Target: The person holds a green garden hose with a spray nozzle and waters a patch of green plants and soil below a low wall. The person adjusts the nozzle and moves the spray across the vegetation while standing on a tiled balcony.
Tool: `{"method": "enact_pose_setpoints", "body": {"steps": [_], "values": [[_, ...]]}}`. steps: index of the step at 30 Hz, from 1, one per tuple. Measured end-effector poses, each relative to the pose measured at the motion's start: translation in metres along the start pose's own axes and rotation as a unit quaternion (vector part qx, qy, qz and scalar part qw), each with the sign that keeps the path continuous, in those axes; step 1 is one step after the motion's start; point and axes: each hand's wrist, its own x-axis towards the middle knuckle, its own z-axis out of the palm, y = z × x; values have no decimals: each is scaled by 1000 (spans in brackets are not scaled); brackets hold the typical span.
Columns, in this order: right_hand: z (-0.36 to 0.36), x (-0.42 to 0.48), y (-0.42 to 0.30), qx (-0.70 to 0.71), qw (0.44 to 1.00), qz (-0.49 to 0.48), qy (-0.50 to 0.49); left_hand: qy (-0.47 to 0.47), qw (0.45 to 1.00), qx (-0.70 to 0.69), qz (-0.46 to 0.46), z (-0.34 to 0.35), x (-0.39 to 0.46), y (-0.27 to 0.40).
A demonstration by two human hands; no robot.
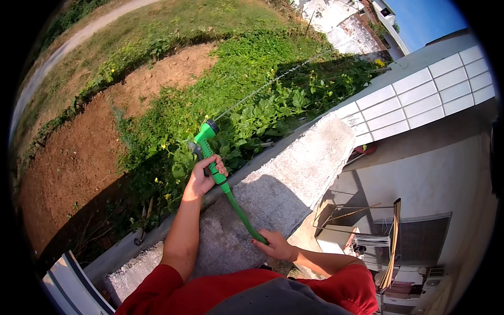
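Note:
My left hand [206,173] is wrapped around the handle of a green garden hose spray nozzle [206,136] with a black front ring. A thin jet of water [267,84] leaves the nozzle towards the upper right, over leafy green plants. From the nozzle's base a green hose [242,214] bends down to my right hand [275,246], which is closed around it. Past that hand the hose is hidden. Both hands are above a rough concrete wall top [271,197], and yellow-flowered climbing plants [256,118] grow just beyond it.
Bare brown soil [78,169] lies left of the plants, with a pale path [82,33] farther off. White tiles [417,92] cover the wall at right. Below it on the right is a lower yard with a metal-framed rack [393,244]. A metal-edged panel [75,287] stands at lower left.

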Motion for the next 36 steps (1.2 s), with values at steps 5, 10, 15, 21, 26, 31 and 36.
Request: {"method": "enact_pose_setpoints", "body": {"steps": [5, 10, 15, 21, 26, 31, 36], "values": [[1, 0, 2, -2, 1000, -5, 2, 0, 1000, -6, 3, -2, 1, 0], [1, 1, 2, -7, 1000, -17, 12, 1, 1000, -9, 8, -1, 0, 0], [2, 0, 1, -7, 1000, -11, 9, -12, 1000, -7, 12, -3, 1, 0], [1, 1, -1, -2, 1000, -12, 8, -8, 1000, -7, 27, -4, 2, -2], [0, 1, -5, 3, 1000, 0, 7, -10, 999, -15, 28, -4, 2, -3], [0, 2, -5, -2, 1000, -3, 11, -13, 999, -18, 25, -3, 3, -3], [0, 3, -6, -2, 1000, -9, 14, -15, 999, -19, 25, -7, 4, -4]]}}
